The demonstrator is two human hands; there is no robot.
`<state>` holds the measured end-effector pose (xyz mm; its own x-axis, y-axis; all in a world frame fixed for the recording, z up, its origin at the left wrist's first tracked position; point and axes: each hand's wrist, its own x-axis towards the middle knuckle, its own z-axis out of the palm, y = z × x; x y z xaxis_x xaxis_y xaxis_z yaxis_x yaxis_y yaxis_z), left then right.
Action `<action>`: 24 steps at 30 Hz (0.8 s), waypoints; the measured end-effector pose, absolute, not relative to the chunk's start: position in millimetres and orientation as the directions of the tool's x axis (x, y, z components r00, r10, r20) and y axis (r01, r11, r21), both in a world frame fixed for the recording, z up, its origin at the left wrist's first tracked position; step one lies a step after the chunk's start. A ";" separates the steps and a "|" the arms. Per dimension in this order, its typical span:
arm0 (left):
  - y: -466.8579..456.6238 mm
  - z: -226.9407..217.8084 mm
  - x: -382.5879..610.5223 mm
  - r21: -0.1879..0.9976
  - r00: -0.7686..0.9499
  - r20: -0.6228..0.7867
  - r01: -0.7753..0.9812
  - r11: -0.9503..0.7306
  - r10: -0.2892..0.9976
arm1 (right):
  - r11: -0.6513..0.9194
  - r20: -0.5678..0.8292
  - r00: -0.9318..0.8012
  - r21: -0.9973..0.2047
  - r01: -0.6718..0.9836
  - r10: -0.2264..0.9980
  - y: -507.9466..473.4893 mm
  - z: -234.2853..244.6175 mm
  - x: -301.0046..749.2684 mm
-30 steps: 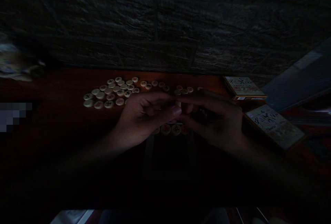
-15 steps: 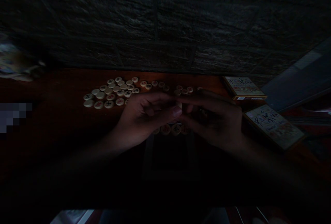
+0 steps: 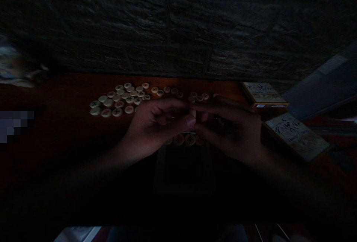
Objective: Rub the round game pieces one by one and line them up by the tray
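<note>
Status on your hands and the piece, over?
Left hand, right hand: fingers together at a pale xiangqi piece, mostly hidden. Other pieces lie beyond on the table. Hands partly cover a near row.

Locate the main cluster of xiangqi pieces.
Head view: the cluster of xiangqi pieces lies on the wooden table, left of centre, just beyond the left hand.

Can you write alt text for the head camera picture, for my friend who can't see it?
The person's left hand and right hand meet above a dark wooden table. Round Chinese chess pieces lie clustered around them. Two picture-covered boxes sit to the right, near a rough stone wall.
</note>
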<state>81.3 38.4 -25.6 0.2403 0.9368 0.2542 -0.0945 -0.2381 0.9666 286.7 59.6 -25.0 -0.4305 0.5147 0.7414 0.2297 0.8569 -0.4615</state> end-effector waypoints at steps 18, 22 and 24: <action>38.6 -24.6 82.5 0.963 0.260 0.263 -0.130 -0.236 0.929 | 0.849 0.736 -0.426 -0.475 0.231 0.527 58.4 -24.8 286.1; 38.3 -23.5 82.5 0.964 0.259 0.261 -0.122 -0.236 0.930 | 0.849 0.736 -0.423 -0.468 0.246 0.529 58.1 -26.0 286.9; 38.1 -24.3 81.8 0.965 0.266 0.257 -0.121 -0.232 0.929 | 0.845 0.730 -0.425 -0.478 0.241 0.535 58.2 -26.1 286.5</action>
